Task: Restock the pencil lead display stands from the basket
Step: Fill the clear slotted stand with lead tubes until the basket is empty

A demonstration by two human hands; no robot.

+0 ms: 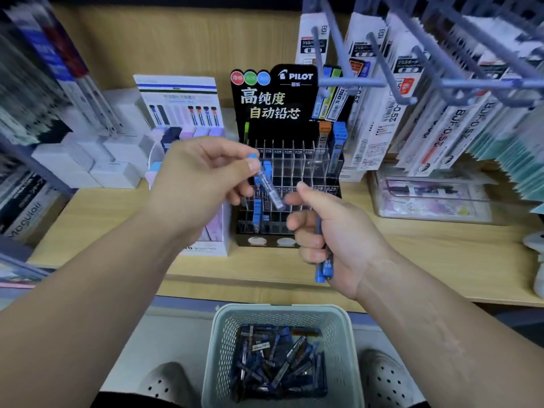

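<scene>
A black Pilot display stand [312, 172] with clear slot dividers stands on the wooden shelf, with a few blue lead cases in its left and right slots. My left hand [200, 178] pinches one blue-capped lead case [269, 184] by its top, tilted in front of the stand's left slots. My right hand [329, 231] grips a small bundle of blue lead cases [322, 266] upright, thumb and forefinger extended toward the single case. Below, a pale green basket [223, 343] on the floor holds several blue lead cases [279, 360].
A white display box [182, 104] of pastel lead cases stands left of the stand. Blue hooks [412, 69] with hanging refill packs jut out at upper right. A clear box [426, 198] sits on the shelf at right. My two shoes flank the basket.
</scene>
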